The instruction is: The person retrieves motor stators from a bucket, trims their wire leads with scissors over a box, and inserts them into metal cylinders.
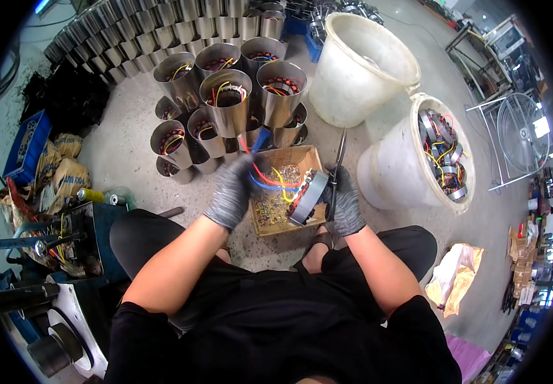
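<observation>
A motor stator [309, 197], a grey ring with windings inside, is tilted above an open cardboard box [318, 155] in front of me. Red, blue and yellow wires [267, 182] run from it to my left hand [233, 192], whose gloved fingers are closed on them and partly blurred. In my gloved right hand [348, 203] is a long, pointed, scissors-like tool [340, 153], its tip pointing away from me. That hand is also against the stator's right side; its fingertips are mostly hidden. Many small metal pieces [270, 211] lie in the box.
Metal cylinders [231, 118] with wound stators inside stand stacked beyond the box. Empty-looking cylinders [142, 38] line the back. To the right are two white tubs [379, 166], [334, 96], the nearer tilted and holding stators. A machine [65, 339] and blue crate [28, 144] are left.
</observation>
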The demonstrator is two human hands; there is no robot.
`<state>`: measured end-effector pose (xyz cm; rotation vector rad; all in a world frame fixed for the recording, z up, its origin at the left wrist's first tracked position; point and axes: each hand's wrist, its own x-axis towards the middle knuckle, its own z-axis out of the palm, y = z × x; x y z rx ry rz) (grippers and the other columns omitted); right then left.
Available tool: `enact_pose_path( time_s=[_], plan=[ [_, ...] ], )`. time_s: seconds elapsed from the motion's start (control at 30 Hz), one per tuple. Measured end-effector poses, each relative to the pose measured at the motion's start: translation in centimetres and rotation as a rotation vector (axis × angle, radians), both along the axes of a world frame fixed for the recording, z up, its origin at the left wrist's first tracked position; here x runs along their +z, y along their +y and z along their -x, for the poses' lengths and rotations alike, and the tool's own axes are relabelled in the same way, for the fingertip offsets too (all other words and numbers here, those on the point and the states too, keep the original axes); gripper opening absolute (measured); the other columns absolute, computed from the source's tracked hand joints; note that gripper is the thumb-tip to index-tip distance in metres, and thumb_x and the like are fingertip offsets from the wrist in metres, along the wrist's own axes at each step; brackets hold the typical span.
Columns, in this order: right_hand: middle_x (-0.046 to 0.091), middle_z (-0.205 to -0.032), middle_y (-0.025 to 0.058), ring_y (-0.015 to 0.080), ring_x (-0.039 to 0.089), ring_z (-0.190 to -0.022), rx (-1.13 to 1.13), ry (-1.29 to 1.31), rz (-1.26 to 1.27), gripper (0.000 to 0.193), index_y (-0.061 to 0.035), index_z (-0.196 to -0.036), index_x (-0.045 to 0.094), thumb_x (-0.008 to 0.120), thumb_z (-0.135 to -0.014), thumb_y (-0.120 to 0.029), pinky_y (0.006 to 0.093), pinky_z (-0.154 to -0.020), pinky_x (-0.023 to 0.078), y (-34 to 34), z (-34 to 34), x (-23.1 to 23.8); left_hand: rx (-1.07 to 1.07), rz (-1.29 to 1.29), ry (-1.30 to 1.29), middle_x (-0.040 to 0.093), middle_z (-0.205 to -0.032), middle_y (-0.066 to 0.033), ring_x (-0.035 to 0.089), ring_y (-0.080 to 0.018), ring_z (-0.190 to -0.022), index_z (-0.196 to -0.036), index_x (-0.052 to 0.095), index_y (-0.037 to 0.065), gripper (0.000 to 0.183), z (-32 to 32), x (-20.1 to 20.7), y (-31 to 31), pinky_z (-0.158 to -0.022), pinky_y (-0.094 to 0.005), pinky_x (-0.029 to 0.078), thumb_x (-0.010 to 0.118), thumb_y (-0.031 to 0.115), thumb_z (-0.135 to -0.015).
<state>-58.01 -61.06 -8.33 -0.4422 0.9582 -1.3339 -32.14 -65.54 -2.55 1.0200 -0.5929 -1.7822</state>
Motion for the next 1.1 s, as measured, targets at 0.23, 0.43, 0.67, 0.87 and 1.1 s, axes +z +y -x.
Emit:
enact_pose_path(
  time_s=[0.23,0.43,0.67,0.87,1.1],
  plan=[
    [0.065,-0.092,0.0073,0.0148,0.061,-0.071,-0.042,0.464,0.042,0.053,0.0017,-0.124,0.052,0.075,-0.076,-0.004,0.0257,-0.059,0.052,0.2,0.1,3.0,0.404,0.389,-0.115,0.068,-0.077,-0.0095,0.049,-0.0096,-0.05,-0.098,0.063,0.001,0.019,-3.1,5.1,-1.8,-0.047,-0.0238,0.038,0.061,0.019,-0.093],
    [0.064,-0.089,0.0101,0.016,0.06,-0.061,0.037,0.464,-0.08,0.054,0.0034,-0.123,0.053,0.074,-0.075,-0.009,0.0261,-0.048,0.049,-0.3,1.4,0.6,0.408,0.357,-0.122,0.07,-0.083,-0.0091,0.059,-0.012,-0.057,-0.111,0.061,0.003,0.028,-2.9,4.9,-2.4,-0.052,-0.0243,0.045,0.058,0.025,-0.095],
    [0.064,-0.09,0.0099,0.0152,0.059,-0.057,-0.049,0.383,-0.046,0.058,0.0028,-0.126,0.051,0.074,-0.074,-0.009,0.0253,-0.045,0.048,-0.1,1.7,0.2,-0.222,-0.065,-0.225,0.069,-0.091,-0.0076,0.061,-0.014,-0.066,-0.109,0.064,0.006,0.046,-1.0,0.2,0.5,-0.059,-0.0277,0.048,0.052,0.048,-0.096],
    [0.065,-0.091,0.0094,0.0155,0.06,-0.061,0.005,0.434,-0.019,0.051,0.0022,-0.122,0.053,0.073,-0.076,-0.008,0.0258,-0.048,0.05,0.5,1.1,0.9,-0.545,0.217,-0.303,0.069,-0.087,-0.0024,0.054,-0.0089,-0.057,-0.113,0.067,0.005,0.059,2.1,0.7,3.0,-0.055,-0.0241,0.043,0.043,0.057,-0.098],
    [0.067,-0.097,0.0081,0.0147,0.064,-0.08,0.065,0.568,0.045,0.046,0.0022,-0.119,0.055,0.074,-0.077,-0.007,0.0265,-0.067,0.055,1.5,-1.5,4.9,-0.468,-0.115,0.128,0.059,-0.075,0.0013,0.047,-0.0121,-0.048,-0.128,0.055,0.008,0.059,2.5,-0.1,3.2,-0.045,-0.027,0.039,0.056,0.056,-0.092]
  ],
)
